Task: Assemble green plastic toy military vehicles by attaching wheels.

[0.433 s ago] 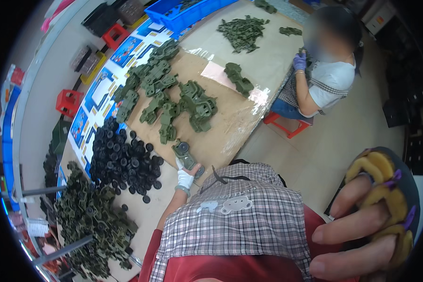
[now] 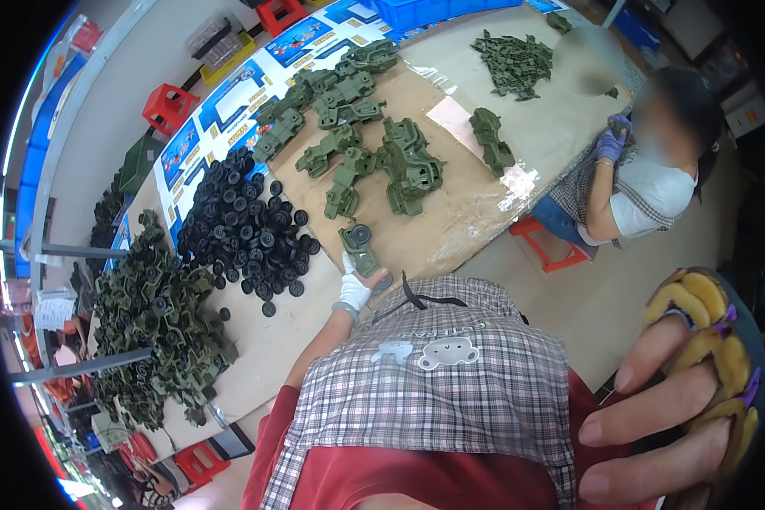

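My left hand, in a white glove with bare thumb, is closed around a green toy vehicle body at the table's near edge. A black wheel shows at its far end and another wheel beside my thumb. My right hand is raised close to the camera at the right, its bare fingertips apart, with yellow wraps and purple bits round the fingers. Nothing shows between those fingers; the palm is hidden. Left of the held body lies a heap of black wheels. Beyond it sit several green vehicle bodies.
A big pile of green parts with wheels covers the table's left end. Small green parts and a blue bin are at the far side. A co-worker in purple gloves sits at the right on a red stool.
The view has shifted, so the table and its contents sit further right and higher. My left hand still grips the vehicle body; my right hand stays raised. The co-worker's hands have moved closer together.
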A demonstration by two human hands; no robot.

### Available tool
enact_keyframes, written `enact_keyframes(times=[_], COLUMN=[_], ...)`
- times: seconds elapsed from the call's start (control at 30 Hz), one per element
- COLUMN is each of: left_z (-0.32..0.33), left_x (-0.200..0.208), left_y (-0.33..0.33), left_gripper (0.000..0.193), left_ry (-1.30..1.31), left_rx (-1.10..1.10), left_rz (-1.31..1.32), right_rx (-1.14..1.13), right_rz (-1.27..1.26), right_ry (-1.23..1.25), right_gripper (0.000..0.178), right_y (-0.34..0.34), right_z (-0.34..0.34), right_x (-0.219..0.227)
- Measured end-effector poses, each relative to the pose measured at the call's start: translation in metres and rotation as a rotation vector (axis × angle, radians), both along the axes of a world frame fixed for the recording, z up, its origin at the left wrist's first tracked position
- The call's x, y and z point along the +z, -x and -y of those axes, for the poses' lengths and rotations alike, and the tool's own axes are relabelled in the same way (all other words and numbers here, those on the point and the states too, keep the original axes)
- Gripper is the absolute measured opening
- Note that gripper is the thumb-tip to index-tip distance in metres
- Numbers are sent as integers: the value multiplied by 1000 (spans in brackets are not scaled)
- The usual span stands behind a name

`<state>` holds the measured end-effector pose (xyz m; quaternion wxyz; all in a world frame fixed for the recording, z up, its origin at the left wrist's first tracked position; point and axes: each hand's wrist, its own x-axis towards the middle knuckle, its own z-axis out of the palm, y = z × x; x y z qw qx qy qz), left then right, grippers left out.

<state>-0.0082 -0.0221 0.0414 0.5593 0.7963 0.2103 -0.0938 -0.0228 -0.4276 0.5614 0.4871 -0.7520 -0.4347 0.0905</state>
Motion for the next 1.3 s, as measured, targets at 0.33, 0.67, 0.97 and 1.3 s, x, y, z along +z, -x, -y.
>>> enact_keyframes(times=[0.33,0.67,0.97,1.3], left_z=[-1,3,3,-49], left_x=[-25,-30,78,77], left_y=[-1,2,6,43], left_gripper=[146,148,85,86], left_ry=[-83,15,1004,1972], left_rx=[10,80,276,526], left_rz=[-10,35,187,536], right_rx=[2,167,-208,356], right_rz=[-18,-159,179,48], right_ry=[-67,-66,-419,237], right_gripper=[12,15,40,45], right_y=[-43,-103,-184,-199], right_z=[-94,-106,-91,-233], right_x=[24,21,-136,-357])
